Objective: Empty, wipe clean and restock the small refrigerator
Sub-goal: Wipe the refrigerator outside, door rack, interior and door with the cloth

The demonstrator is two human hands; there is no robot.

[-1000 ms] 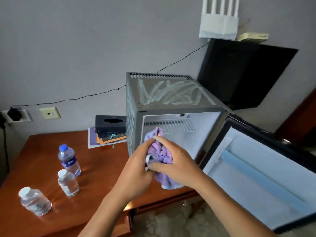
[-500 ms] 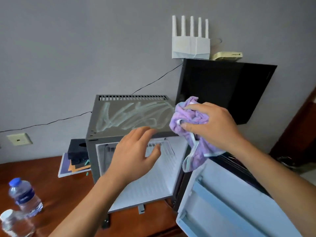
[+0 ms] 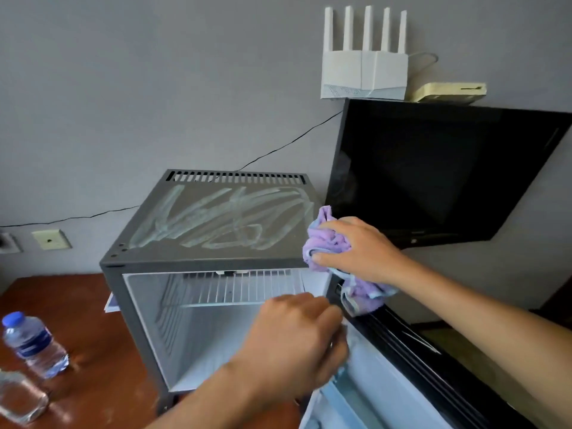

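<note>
Two hands: both in view, one busy, one idle.
Right hand (image 3: 360,250): fingers curled round a bunched lilac terry cloth (image 3: 328,239), pressing it on the near right corner of the fridge top, at about 2 o'clock from the open cavity.
Left hand (image 3: 297,339): loosely curled in front of the cavity's lower right; whether it holds or touches anything I cannot tell (the knuckles hide the fingertips).
Fridge: the small grey metal box refrigerator (image 3: 139,308) stands on the reddish-brown wooden table (image 3: 83,308), its white interior bare apart from a white wire shelf (image 3: 241,289) high at the back.
Door: the white-lined door (image 3: 390,385) hangs wide open toward 4 o'clock.
Top panel: pale wipe streaks run across the top, with the slotted vent strip along the far edge.
Key relation: the streaked panel stretches away from the cloth toward 9 and 10 o'clock, so the right hand is the nearer one and would likely sweep leftward; the cavity lies just below it.
Stock: two clear plastic water bottles (image 3: 34,345) wait at 8 o'clock on the table, well apart from both hands.
Stage: emptying looks done, wiping under way, restocking not yet begun.
</note>
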